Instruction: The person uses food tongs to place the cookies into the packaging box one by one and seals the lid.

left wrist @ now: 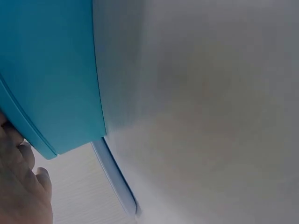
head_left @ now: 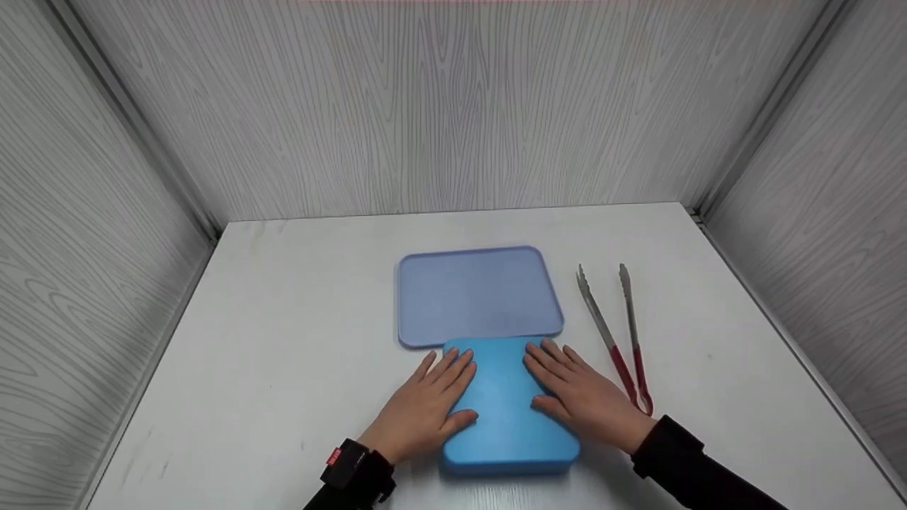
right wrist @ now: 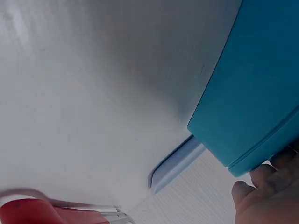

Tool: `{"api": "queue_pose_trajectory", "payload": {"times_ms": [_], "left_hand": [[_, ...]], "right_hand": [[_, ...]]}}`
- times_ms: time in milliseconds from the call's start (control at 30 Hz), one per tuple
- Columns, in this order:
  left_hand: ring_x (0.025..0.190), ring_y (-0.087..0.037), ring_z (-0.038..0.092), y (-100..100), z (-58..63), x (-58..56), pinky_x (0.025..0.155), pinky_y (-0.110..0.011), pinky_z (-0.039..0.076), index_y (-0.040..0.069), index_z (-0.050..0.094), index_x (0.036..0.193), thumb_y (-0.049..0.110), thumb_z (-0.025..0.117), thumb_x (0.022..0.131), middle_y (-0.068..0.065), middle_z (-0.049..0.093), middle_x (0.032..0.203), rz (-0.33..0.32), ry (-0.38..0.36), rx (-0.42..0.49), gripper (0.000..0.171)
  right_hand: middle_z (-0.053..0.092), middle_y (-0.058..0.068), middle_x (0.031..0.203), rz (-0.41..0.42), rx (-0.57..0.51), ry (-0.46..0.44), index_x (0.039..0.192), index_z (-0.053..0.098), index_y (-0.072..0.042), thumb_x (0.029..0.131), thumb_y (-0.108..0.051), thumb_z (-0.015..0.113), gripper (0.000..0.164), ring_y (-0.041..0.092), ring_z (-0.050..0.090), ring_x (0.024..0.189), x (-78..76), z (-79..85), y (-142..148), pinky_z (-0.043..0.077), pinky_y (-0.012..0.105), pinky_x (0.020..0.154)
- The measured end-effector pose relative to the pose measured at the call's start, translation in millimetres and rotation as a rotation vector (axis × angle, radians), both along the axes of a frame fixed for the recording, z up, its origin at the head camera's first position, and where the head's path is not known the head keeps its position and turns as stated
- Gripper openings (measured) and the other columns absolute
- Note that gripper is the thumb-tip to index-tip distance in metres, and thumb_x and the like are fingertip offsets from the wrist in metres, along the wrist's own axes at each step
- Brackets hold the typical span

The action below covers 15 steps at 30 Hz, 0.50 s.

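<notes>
A bright blue lidded box (head_left: 504, 411) lies lengthwise near the table's front edge, its lid seam showing along the side in both wrist views. My left hand (head_left: 425, 407) rests flat on the left part of the lid, fingers straight. On the right part lies my right hand (head_left: 584, 397), palm down with fingers extended. Just behind the box is a shallow pale blue tray (head_left: 478, 294), nothing on it. Metal tongs with red handles (head_left: 631, 354) lie spread to the right, their handle end close to my right hand; the right wrist view shows the red handle (right wrist: 51, 213) too.
The white tabletop (head_left: 297, 319) carries these things. Grey wood-grain panels enclose it at the back (head_left: 453, 106), on the left (head_left: 85, 234) and on the right (head_left: 815, 212). The tongs' tips point toward the back panel.
</notes>
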<state>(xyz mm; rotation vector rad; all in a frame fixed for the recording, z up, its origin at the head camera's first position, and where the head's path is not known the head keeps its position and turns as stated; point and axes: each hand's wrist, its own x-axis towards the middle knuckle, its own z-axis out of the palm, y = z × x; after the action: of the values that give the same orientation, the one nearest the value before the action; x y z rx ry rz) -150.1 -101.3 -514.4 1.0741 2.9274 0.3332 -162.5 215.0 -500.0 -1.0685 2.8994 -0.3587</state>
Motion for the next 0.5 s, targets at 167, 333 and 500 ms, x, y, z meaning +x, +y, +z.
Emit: {"api": "queue_pose_trajectory", "payload": {"times_ms": [167,333,500], "left_hand": [[0.158,-0.016,0.008,-0.3,-3.3,-0.5,0.130,-0.042,0.008,0.013,0.019,0.164,0.062,0.019,0.106,0.000,0.012,0.172,-0.009,0.004,0.007,0.076],[0.158,-0.016,0.009,-1.9,-5.1,0.4,0.130,-0.042,0.011,0.013,0.022,0.164,0.062,0.021,0.106,0.000,0.014,0.172,-0.008,-0.013,0.031,0.076],[0.158,-0.016,0.009,-6.4,-1.5,-1.8,0.130,-0.046,0.007,0.014,0.021,0.164,0.065,0.022,0.105,0.001,0.014,0.172,0.017,-0.036,0.028,0.078]], "right_hand": [[0.023,0.001,0.170,-0.009,-0.012,0.009,0.163,0.027,-0.014,0.107,-0.053,0.039,0.069,0.024,0.019,0.157,0.7,-3.4,-0.7,0.022,0.047,0.127],[0.027,0.003,0.169,-0.004,-0.025,0.026,0.161,0.031,-0.012,0.107,-0.051,0.041,0.067,0.025,0.023,0.156,0.8,-5.9,-2.0,0.024,0.047,0.126],[0.027,0.004,0.168,0.014,-0.016,0.039,0.162,0.031,-0.012,0.107,-0.051,0.043,0.069,0.026,0.023,0.156,-2.9,-5.1,0.5,0.019,0.050,0.125]]}}
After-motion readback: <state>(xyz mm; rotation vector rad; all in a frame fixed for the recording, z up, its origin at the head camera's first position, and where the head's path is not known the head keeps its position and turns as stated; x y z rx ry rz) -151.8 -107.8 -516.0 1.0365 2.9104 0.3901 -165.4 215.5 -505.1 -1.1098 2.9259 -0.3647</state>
